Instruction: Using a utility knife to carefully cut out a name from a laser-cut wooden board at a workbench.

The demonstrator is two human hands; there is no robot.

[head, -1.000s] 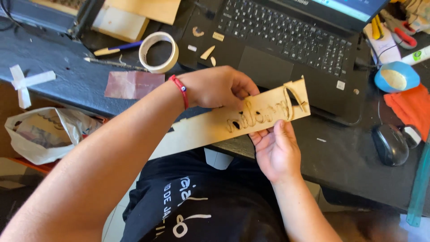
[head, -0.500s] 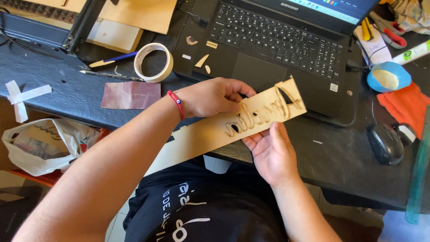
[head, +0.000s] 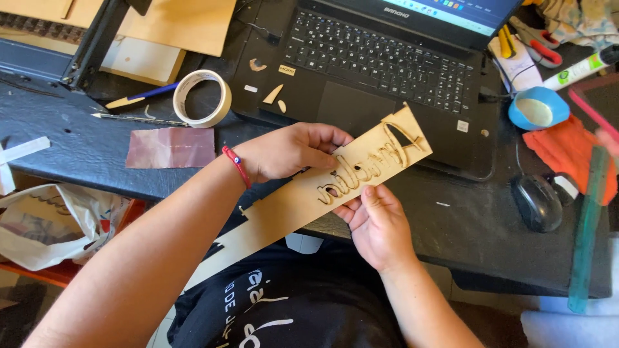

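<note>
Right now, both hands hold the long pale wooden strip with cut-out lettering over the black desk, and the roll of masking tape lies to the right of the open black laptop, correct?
Not quite. The head view shows the roll of masking tape to the left of the open black laptop, not the right. The rest stands: the left hand and right hand hold the long pale wooden strip with cut-out lettering over the black desk.

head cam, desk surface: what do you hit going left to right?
White bag → pink sheet → tape roll → left hand → right hand on the wood strip → blue bowl → mouse → green ruler.
</note>
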